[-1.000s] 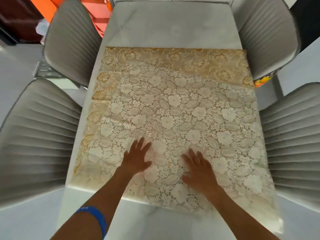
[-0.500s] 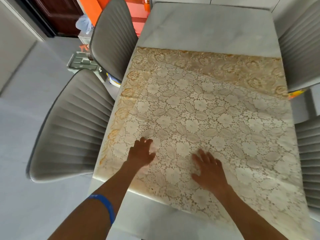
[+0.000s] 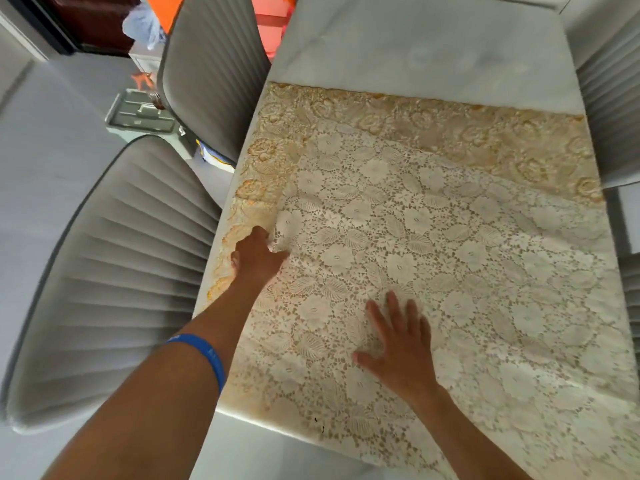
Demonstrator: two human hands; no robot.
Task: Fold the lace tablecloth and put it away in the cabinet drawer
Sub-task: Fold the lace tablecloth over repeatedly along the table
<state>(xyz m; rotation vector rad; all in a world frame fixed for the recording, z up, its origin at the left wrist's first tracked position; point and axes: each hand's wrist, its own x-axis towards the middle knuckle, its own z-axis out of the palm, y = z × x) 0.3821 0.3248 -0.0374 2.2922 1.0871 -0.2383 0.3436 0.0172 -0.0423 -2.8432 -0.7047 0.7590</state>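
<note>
The lace tablecloth (image 3: 433, 237) lies partly folded on the surface (image 3: 415, 46), left hand (image 3: 258, 258) pinching its left edge, right hand (image 3: 398, 344) pressing flat with straight fingers; more folds and the drawer remain.

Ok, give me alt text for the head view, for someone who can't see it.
Two bare hands work a cream lace tablecloth lying partly folded on a white table: the left hand grips the cloth near its left edge while the right hand presses flat on it. Grey ribbed chairs stand along both sides.
</note>
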